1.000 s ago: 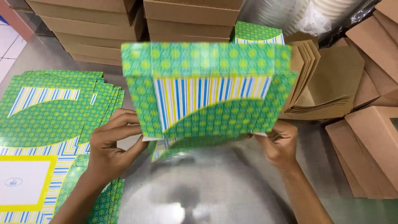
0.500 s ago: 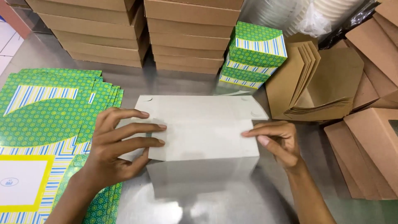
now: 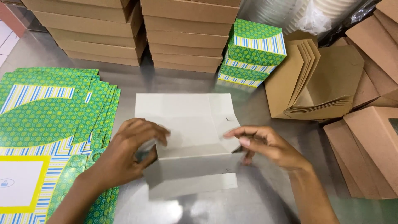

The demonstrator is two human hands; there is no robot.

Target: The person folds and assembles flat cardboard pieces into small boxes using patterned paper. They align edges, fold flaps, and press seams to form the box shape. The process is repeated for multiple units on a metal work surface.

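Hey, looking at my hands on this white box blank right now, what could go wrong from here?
Two likely risks. The left hand and right hand pinch the near edge of the white box blank at different spots, so the fold may come out crooked or creased. Also, the left forearm lies over the stack of green printed blanks, and a sideways move might fan that stack further or push sheets off the steel table.

The left hand [image 3: 124, 155] is motion-blurred at its fingertips and covers the white box blank's [image 3: 186, 124] left corner; the frame's edge crops the flat green sheets [image 3: 45, 124].
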